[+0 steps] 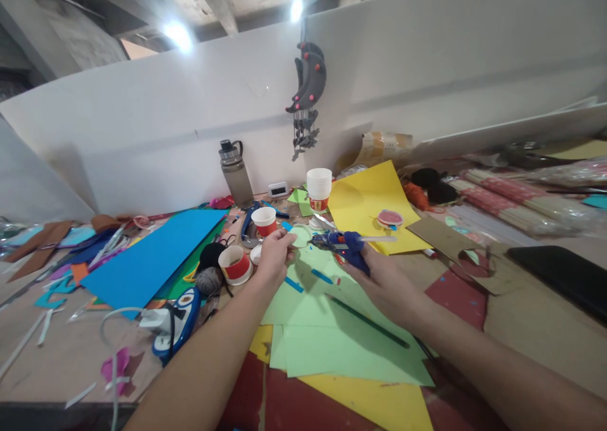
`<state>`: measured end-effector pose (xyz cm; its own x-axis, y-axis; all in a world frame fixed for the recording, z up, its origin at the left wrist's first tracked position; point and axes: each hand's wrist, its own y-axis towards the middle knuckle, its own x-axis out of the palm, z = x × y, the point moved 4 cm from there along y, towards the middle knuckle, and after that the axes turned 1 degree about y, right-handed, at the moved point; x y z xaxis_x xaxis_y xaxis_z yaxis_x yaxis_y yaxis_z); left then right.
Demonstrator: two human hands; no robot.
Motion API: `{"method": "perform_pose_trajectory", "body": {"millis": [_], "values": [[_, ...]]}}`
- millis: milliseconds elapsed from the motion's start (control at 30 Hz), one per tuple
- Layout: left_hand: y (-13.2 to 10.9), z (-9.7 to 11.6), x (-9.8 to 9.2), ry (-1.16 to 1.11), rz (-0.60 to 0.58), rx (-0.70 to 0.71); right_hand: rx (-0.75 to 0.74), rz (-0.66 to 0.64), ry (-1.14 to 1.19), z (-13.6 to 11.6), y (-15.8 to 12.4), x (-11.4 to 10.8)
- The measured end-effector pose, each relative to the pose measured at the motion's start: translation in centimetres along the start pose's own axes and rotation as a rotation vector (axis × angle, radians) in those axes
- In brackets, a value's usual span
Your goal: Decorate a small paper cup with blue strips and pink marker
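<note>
My left hand [275, 254] pinches a small pale green paper circle [300, 236] and holds it up over the table. My right hand [379, 278] grips a blue hot glue gun [345, 244] whose nozzle points left, close to the edge of the circle. A clear glue stick pokes out of the gun's back toward the right. Light green paper sheets [346, 342] lie under both hands, with a thin dark green stick [367, 320] resting on them.
Red-and-white paper cups [236, 265] stand near my left hand, with a white stack [318, 189] further back. A blue sheet [152, 257] lies left, a yellow sheet [367, 206] right, a grey bottle [236, 175] by the wall. A second glue gun [177, 320] lies lower left, a black pad [562, 279] right.
</note>
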<state>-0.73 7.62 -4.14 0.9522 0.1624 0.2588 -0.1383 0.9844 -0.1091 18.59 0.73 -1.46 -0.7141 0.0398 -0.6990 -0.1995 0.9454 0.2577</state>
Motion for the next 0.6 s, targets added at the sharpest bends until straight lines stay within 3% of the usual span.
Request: {"method": "perform_pose_trajectory", "body": {"millis": [600], "values": [[-0.04, -0.2, -0.02, 0.011, -0.01, 0.001, 0.007, 0.008, 0.007, -0.2, 0.05, 0.03]]}}
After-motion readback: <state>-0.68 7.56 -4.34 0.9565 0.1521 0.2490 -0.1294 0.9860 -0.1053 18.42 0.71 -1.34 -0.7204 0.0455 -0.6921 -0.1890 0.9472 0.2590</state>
